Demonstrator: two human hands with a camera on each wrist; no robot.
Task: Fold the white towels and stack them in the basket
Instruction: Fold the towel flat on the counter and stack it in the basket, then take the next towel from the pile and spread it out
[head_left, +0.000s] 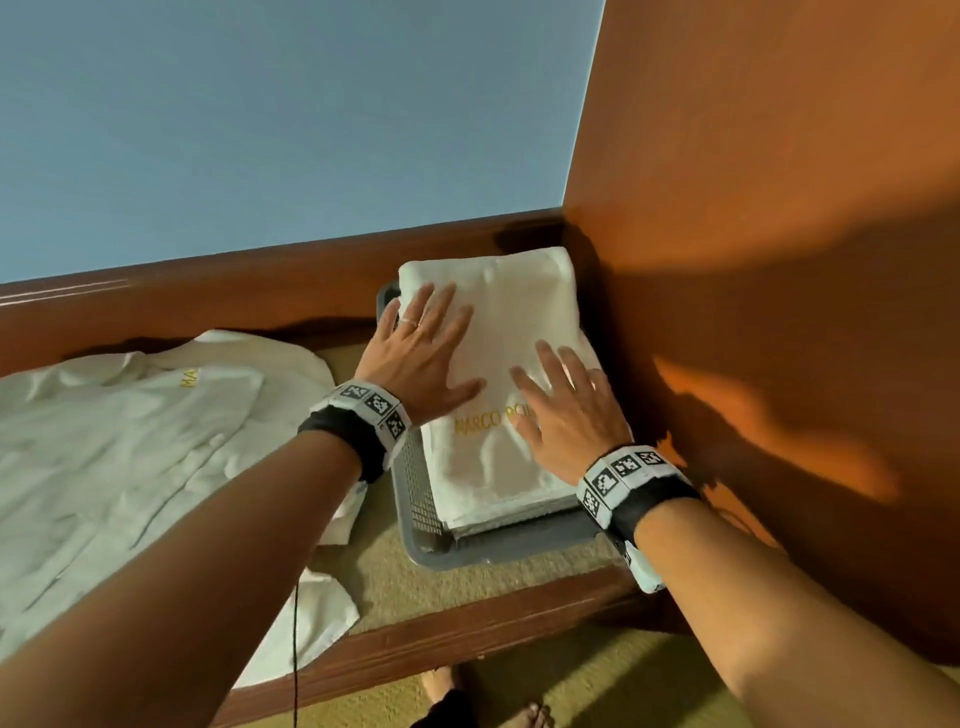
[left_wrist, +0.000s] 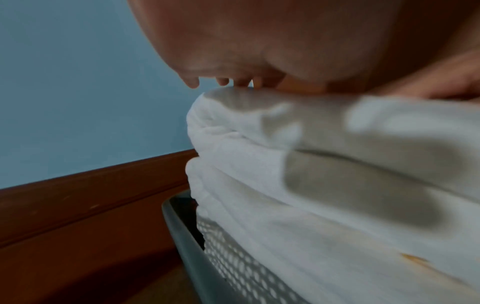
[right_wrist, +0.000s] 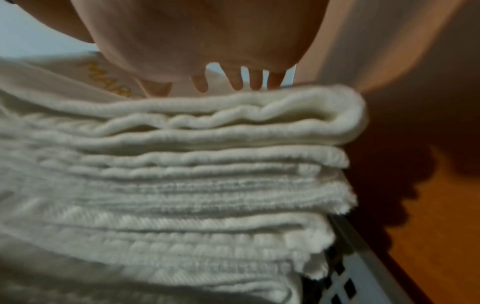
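Note:
A stack of folded white towels (head_left: 506, 322) with gold lettering fills the grey mesh basket (head_left: 415, 493) in the corner of the wooden ledge. Both hands lie flat on the top towel with fingers spread. My left hand (head_left: 421, 353) presses its far left part. My right hand (head_left: 566, 402) presses its near right part, over the lettering. In the left wrist view the towel stack (left_wrist: 324, 185) bulges above the basket rim (left_wrist: 187, 246). The right wrist view shows the stack's layered edges (right_wrist: 182, 185) under the right hand's fingers (right_wrist: 255, 81).
Unfolded white towels (head_left: 119, 457) lie spread on the ledge to the left. A brown wooden panel (head_left: 779, 260) stands close against the basket's right side, and a wooden rail (head_left: 208, 301) with a blue wall behind. Olive carpet (head_left: 597, 686) and a foot lie below.

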